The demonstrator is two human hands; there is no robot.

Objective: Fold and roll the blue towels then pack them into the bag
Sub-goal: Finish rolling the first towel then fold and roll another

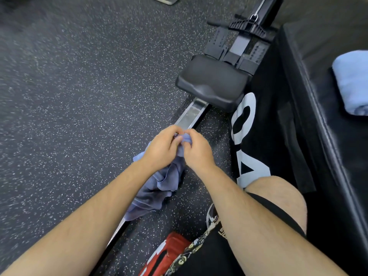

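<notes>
Blue towel [159, 184] droops bunched over the speckled rubber floor [79, 86], its top pinched between left hand [162, 145] and right hand [196, 150]. Rower rail [191, 114] and seat [213, 82] lie just beyond (gym gear). A rolled towel [352, 82] sits atop the black box [278, 136], at its right edge.

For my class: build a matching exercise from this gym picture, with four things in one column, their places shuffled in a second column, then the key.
Things
1. crumpled blue towel
2. rolled blue towel
3. black seat
4. red item

Places
A. on the metal rail
B. at the picture's bottom edge
C. gripped by the left hand and right hand
D. on the black padded block, far right

Pairs: 1-C, 2-D, 3-A, 4-B
</notes>
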